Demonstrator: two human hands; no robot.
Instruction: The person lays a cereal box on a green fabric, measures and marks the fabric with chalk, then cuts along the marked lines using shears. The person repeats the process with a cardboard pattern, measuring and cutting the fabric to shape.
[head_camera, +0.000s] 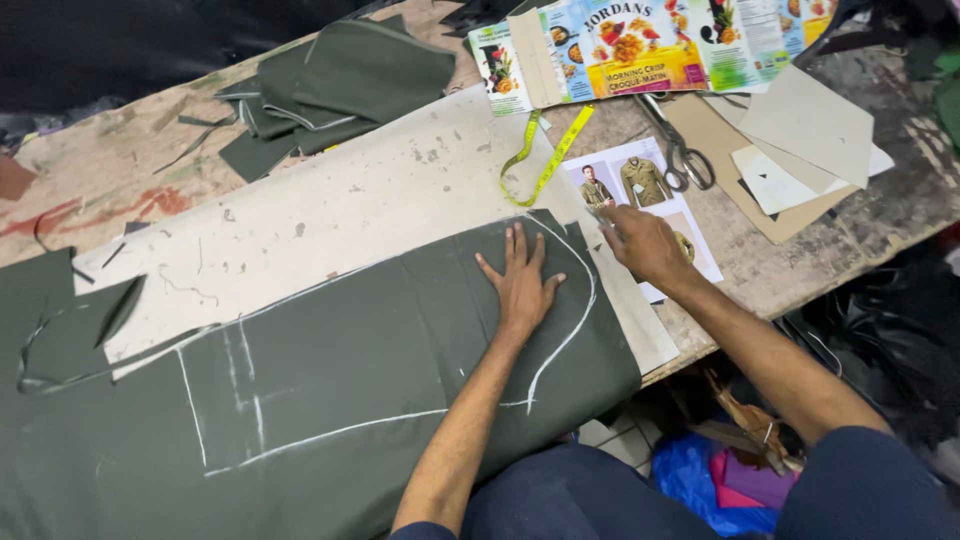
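Note:
A large dark green cloth (330, 400) lies spread over a pale board (350, 210), marked with white chalk lines and one long curved outline. My left hand (522, 282) rests flat on the cloth with its fingers spread, just inside the curve's far end. My right hand (645, 245) hovers at the cloth's right edge, over a printed sheet with jacket pictures (640, 185). Its fingers pinch a small pale piece of chalk (601, 213).
Scissors (682, 152) and a yellow tape measure (545, 160) lie beyond the sheet. A flattened food carton (640, 45) and cardboard pattern pieces (800, 140) sit at the back right. Cut green cloth pieces (330, 85) are piled at the back. Coloured bags (700, 470) lie under the table.

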